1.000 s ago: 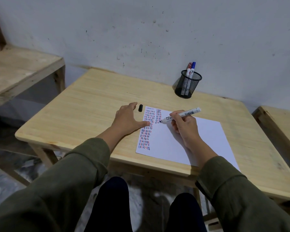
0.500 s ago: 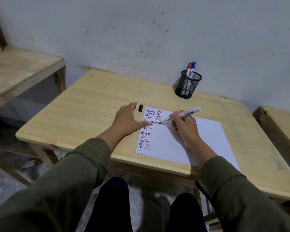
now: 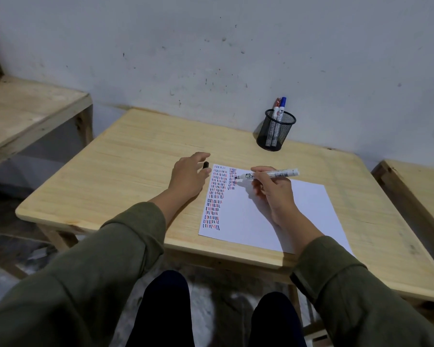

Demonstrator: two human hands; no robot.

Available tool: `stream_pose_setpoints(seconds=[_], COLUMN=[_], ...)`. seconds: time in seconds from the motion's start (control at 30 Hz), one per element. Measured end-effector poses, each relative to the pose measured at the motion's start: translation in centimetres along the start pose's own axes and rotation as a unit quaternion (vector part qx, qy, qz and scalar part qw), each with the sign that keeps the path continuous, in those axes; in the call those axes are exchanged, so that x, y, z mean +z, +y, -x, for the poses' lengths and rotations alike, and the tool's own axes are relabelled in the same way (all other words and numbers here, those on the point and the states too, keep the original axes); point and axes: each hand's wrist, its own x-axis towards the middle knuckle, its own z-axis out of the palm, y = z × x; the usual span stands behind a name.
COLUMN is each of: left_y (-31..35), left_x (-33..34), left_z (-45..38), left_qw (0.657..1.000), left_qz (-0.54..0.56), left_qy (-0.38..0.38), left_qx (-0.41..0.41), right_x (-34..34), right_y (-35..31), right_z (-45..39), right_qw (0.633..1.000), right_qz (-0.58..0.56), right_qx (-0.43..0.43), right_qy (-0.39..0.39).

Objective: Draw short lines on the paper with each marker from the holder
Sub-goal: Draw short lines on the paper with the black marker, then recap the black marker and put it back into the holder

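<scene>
A white sheet of paper [image 3: 281,209] lies on the wooden table [image 3: 125,171], with columns of short red, blue and black lines down its left side. My right hand [image 3: 271,189] grips a white marker [image 3: 273,174], its black tip raised just above the second column of lines. My left hand [image 3: 189,175] has lifted off the paper's left edge, fingers apart, hovering beside the black cap [image 3: 206,165] that lies on the table. A black mesh holder [image 3: 276,130] at the back holds a red marker [image 3: 276,106] and a blue marker [image 3: 283,105].
A second wooden table [image 3: 23,116] stands to the left and another [image 3: 419,186] to the right. A grey wall runs close behind the holder. My knees show below the table's front edge.
My left hand has left the paper and shifted up and left toward the cap. My right hand has lifted the marker tip slightly off the sheet.
</scene>
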Motion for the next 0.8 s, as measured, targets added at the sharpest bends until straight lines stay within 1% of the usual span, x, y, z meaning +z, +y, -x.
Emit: stream_pose_setpoints(seconds=[0.13, 0.2, 0.27, 0.3, 0.37, 0.4, 0.63, 0.8], left_y=[0.3, 1.4, 3.0, 3.9, 5.6, 6.4, 10.9, 12.4], left_x=[0.7, 0.6, 0.4, 0.3, 0.1, 0.1, -0.1, 0.0], left_z=[-1.0, -1.1, -1.4, -1.5, -1.9, -2.2, -3.4, -3.4], left_qw=[0.999, 0.997, 0.985, 0.971, 0.934, 0.923, 0.875, 0.864], left_qz=[0.014, 0.051, 0.146, 0.211, 0.329, 0.359, 0.451, 0.47], left_qy=[0.02, 0.038, 0.058, 0.057, 0.033, 0.019, -0.033, -0.062], left_qx=[-0.03, -0.043, -0.069, -0.095, -0.133, -0.139, -0.174, -0.169], right_x=[-0.6, -0.9, -1.0, -1.0, -1.0, -1.1, -1.4, -2.0], right_y=[-0.8, -1.6, -2.8, -3.4, -4.7, -5.3, -8.5, -9.5], right_z=[-0.3, -0.4, -0.7, -0.7, -0.9, -1.0, -1.8, -2.0], right_qw=[1.0, 1.0, 1.0, 1.0, 0.999, 0.999, 0.995, 0.994], right_qz=[0.012, 0.006, -0.006, -0.009, -0.013, -0.015, -0.009, -0.005], right_qx=[-0.001, -0.004, -0.012, -0.016, -0.027, -0.034, -0.091, -0.11], right_qy=[-0.015, -0.025, -0.025, -0.023, -0.027, -0.029, -0.028, -0.022])
